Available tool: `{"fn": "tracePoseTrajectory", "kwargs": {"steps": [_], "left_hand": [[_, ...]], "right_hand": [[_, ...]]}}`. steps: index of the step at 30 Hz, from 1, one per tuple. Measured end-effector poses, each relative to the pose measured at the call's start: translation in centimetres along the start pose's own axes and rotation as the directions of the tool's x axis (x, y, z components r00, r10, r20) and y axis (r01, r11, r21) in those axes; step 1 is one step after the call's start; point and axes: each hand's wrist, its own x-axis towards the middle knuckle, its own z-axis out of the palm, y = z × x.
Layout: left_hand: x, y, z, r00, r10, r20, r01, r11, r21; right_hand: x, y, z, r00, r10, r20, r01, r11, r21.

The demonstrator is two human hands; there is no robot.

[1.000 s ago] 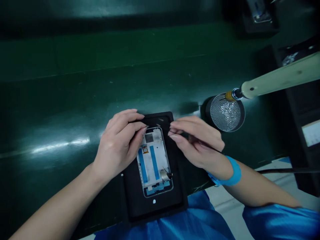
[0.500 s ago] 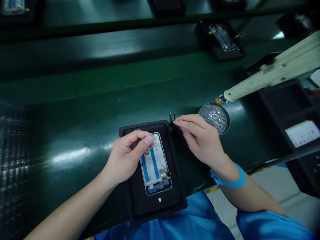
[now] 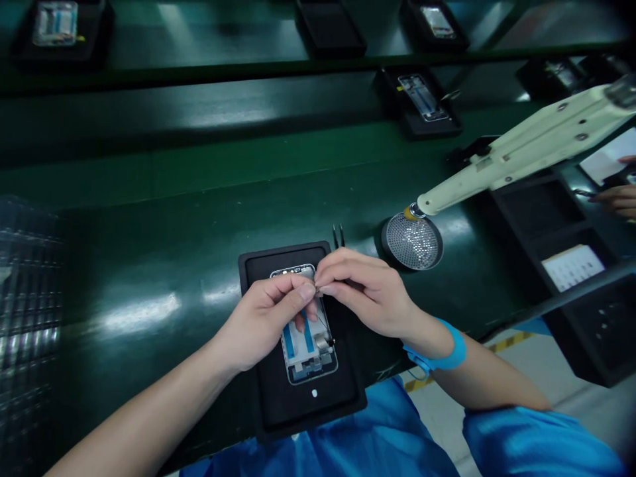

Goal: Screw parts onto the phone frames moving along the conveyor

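Left hand: the left hand is over the lower left of the phone frame, with thumb and fingers drawn together at the frame's upper part. Its grip is closed to a pinch; whatever it holds is too small to tell.
Right hand: the right hand comes in from the right, its fingertips touching the left thumb. Its grip is also nearly closed, and its hold cannot be told.
Phone frame: the phone frame lies flat in a black tray on the green table, partly under both hands, with blue strips and a thin wire across it.
Tweezers: black tweezers point up just past the tray's top edge, by the right hand; their lower part is hidden.
Nearby: a round mesh disc sits right of the tray, under a cream arm.
Wrist: a blue strap circles the right wrist.
Beyond: more trays, one with a phone frame, stand farther up, and a co-worker's hand shows at far right.
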Motion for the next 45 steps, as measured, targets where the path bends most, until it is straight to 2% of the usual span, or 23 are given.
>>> {"fn": "tracePoseTrajectory", "kwargs": {"steps": [3,5,7,9,16,23,29,36,45], "left_hand": [[-0.1,0.3,0.2,0.995,0.084,-0.056,-0.073,0.981,0.179],[-0.1,0.5,0.3,0.981,0.176,-0.086,-0.139,0.933,0.331],[-0.2,0.5,0.4,0.959,0.266,-0.099,-0.194,0.869,0.455],[-0.3,0.5,0.4,0.946,0.309,-0.097,-0.219,0.833,0.507],[-0.2,0.2,0.2,0.957,0.261,-0.122,-0.192,0.894,0.406],[-0.4,-0.1,-0.1,0.932,0.35,-0.091,-0.273,0.845,0.459],[-0.5,0.0,0.1,0.906,0.413,-0.092,-0.324,0.818,0.476],[-0.5,-0.1,0.3,0.82,0.57,-0.059,-0.443,0.696,0.566],[-0.7,-0.2,0.4,0.806,0.588,-0.064,-0.44,0.668,0.6]], "right_hand": [[0.2,-0.5,0.3,0.993,0.119,-0.006,-0.119,0.993,0.011],[0.3,-0.8,0.4,0.981,0.193,0.002,-0.193,0.981,0.032],[0.3,-0.9,0.6,0.973,0.233,0.005,-0.233,0.971,0.053],[0.3,-0.9,0.7,0.971,0.24,-0.001,-0.239,0.969,0.062],[0.2,-0.4,0.6,0.988,0.151,-0.018,-0.151,0.988,0.033],[-0.1,0.3,0.8,0.996,0.002,-0.086,-0.008,0.997,-0.077],[-0.1,0.5,0.9,0.992,-0.005,-0.122,-0.001,0.999,-0.05],[-0.2,0.7,1.1,0.99,-0.016,-0.138,0.015,1.0,-0.013],[-0.3,0.9,1.4,0.989,0.007,-0.146,-0.006,1.0,0.004]]}}
